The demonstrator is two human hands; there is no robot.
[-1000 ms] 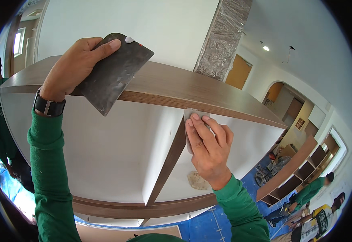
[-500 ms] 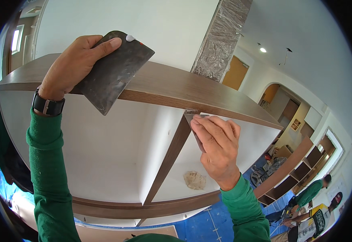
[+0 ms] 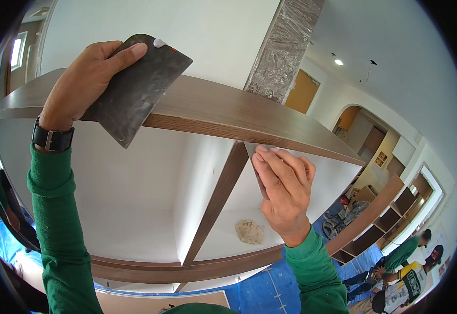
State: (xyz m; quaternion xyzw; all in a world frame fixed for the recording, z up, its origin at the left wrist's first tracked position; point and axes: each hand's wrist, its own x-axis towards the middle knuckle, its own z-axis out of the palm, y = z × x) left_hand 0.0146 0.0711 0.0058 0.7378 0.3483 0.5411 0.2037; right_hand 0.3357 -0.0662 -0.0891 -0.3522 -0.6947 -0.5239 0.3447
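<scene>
My left hand [image 3: 89, 78], with a black watch on its wrist, grips a dark flat rectangular plate [image 3: 139, 86] above the cabinet's brown wood-grain top [image 3: 233, 107]. A dab of white paste [image 3: 159, 43] sits near the plate's upper edge. In my right hand [image 3: 286, 191] is a thin scraper blade [image 3: 251, 154], mostly covered by my fingers. Its tip is at the corner where the upright brown divider [image 3: 217, 201] meets the underside of the top's front edge. The fingers are pressed together around the blade.
A crumpled beige wad [image 3: 250, 232] lies in the right compartment. Plastic film wraps a column [image 3: 286, 49] behind the cabinet. Blue sheeting [image 3: 257, 293] covers the floor. At lower right are two people, one in a green sleeve [image 3: 403, 248], near another brown shelf unit [image 3: 367, 222].
The right hand's blade has shifted slightly right along the joint, off the divider's front face. My left hand and plate appear a little further left and up; the whole view has shifted slightly.
</scene>
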